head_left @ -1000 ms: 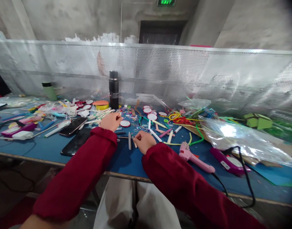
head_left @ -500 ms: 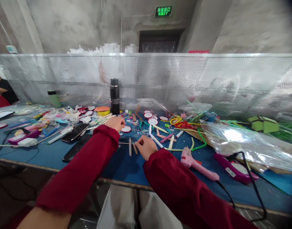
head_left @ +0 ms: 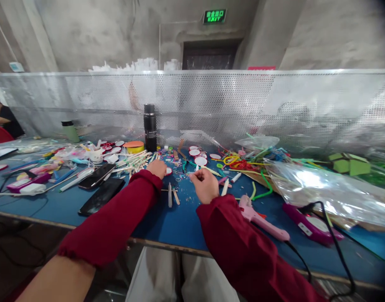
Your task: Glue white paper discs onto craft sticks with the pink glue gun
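Hands, 2, bare, in dark red sleeves, centre of the frame. Left hand (head_left: 157, 168): fingers curled inward, left of centre; a red-rimmed white disc (head_left: 169, 171) lay just beside its fingertips; whether the fingers gripped anything could not be told. Right hand (head_left: 206, 186): thumb and fingertips drawn together, right of centre; any small item between them could not be made out.

Nearest the hands: pale slim tube (head_left: 170, 198), 1, and flat wooden stick (head_left: 176, 197), 1, lay just beside each other between the forearms on the blue desk (head_left: 176, 228). White discs (head_left: 200, 161) with red rims lay beyond the right hand.

Left of frame: dark phone-like slabs, 2, comprising an upper slab (head_left: 97, 175) and a lower slab (head_left: 102, 196); white cup (head_left: 96, 157), 1, filled with items.

Upper centre: black bottle (head_left: 150, 130), 1, stood upright before a perforated metal screen (head_left: 211, 100).

Lower right: pink glue gun (head_left: 266, 224), 1, lay on its side; purple device (head_left: 313, 226), 1, with black cable, sat near clear plastic film (head_left: 321, 191).
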`<action>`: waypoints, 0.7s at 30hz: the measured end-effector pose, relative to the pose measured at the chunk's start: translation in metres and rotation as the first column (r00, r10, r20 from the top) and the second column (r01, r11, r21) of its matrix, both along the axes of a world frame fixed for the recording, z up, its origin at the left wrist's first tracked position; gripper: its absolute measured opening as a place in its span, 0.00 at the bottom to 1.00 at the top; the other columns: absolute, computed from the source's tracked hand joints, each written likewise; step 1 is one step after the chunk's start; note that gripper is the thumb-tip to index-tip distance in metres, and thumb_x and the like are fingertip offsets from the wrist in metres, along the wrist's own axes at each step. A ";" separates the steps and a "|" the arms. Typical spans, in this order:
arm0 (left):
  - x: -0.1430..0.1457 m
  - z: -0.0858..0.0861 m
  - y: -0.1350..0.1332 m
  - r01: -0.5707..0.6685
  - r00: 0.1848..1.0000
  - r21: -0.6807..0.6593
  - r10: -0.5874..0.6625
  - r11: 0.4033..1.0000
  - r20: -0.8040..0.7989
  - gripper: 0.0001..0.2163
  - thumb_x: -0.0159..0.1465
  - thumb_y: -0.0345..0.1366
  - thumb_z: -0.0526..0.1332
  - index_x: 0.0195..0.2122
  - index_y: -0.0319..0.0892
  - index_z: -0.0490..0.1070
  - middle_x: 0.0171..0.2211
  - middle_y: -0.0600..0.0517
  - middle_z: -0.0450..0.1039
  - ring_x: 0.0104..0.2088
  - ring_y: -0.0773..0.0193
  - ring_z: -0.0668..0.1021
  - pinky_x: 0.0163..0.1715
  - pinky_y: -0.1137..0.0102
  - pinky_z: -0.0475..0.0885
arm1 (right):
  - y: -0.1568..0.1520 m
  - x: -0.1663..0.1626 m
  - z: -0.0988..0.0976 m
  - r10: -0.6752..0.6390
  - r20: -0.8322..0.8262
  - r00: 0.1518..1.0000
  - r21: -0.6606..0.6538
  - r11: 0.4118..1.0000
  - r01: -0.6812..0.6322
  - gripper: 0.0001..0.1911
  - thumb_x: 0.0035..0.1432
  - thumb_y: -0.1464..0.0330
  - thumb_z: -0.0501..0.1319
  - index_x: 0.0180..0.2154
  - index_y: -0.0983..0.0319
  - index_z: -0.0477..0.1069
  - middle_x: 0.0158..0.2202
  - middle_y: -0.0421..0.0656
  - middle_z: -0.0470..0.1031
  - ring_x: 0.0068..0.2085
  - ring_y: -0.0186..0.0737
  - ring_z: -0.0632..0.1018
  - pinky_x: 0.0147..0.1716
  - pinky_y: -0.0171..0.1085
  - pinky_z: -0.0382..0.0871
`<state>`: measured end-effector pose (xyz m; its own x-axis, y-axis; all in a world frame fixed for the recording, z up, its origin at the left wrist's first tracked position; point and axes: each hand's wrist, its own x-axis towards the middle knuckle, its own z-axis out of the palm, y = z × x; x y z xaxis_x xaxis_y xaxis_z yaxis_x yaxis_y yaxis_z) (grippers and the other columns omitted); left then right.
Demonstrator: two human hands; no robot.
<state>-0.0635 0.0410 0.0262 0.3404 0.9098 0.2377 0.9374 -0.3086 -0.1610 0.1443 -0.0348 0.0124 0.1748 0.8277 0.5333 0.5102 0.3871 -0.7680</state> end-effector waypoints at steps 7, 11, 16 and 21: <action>0.011 0.025 -0.031 0.247 0.917 0.238 -0.306 0.939 0.256 0.06 0.61 0.37 0.62 0.32 0.42 0.75 0.39 0.48 0.75 0.45 0.58 0.72 0.50 0.64 0.65 | 0.002 -0.011 0.010 0.155 -0.112 0.982 -0.182 0.968 -0.173 0.14 0.58 0.57 0.56 0.36 0.61 0.71 0.36 0.44 0.78 0.28 0.38 0.78 0.29 0.37 0.68; 0.027 0.036 -0.057 0.522 0.774 0.199 -0.559 0.829 0.298 0.06 0.63 0.37 0.60 0.32 0.42 0.74 0.37 0.49 0.75 0.44 0.60 0.73 0.52 0.65 0.63 | -0.001 -0.015 0.017 0.173 -0.105 0.979 -0.264 0.945 -0.195 0.11 0.58 0.60 0.54 0.33 0.61 0.69 0.31 0.44 0.77 0.23 0.37 0.76 0.22 0.35 0.64; 0.005 0.045 -0.045 0.319 0.743 0.273 -0.419 0.907 0.523 0.08 0.62 0.39 0.60 0.37 0.42 0.75 0.40 0.49 0.75 0.41 0.62 0.75 0.46 0.69 0.67 | 0.000 0.002 0.020 -0.027 0.142 0.989 -0.135 0.990 0.047 0.07 0.54 0.67 0.54 0.30 0.61 0.68 0.21 0.40 0.71 0.23 0.37 0.73 0.27 0.35 0.63; -0.007 0.047 0.014 0.090 0.892 0.014 -0.087 0.996 0.445 0.07 0.59 0.37 0.61 0.35 0.43 0.78 0.36 0.49 0.78 0.36 0.62 0.76 0.39 0.70 0.68 | 0.001 0.014 0.020 -0.121 0.121 0.985 -0.034 0.991 0.126 0.14 0.53 0.65 0.54 0.41 0.63 0.70 0.34 0.46 0.75 0.32 0.42 0.75 0.32 0.37 0.66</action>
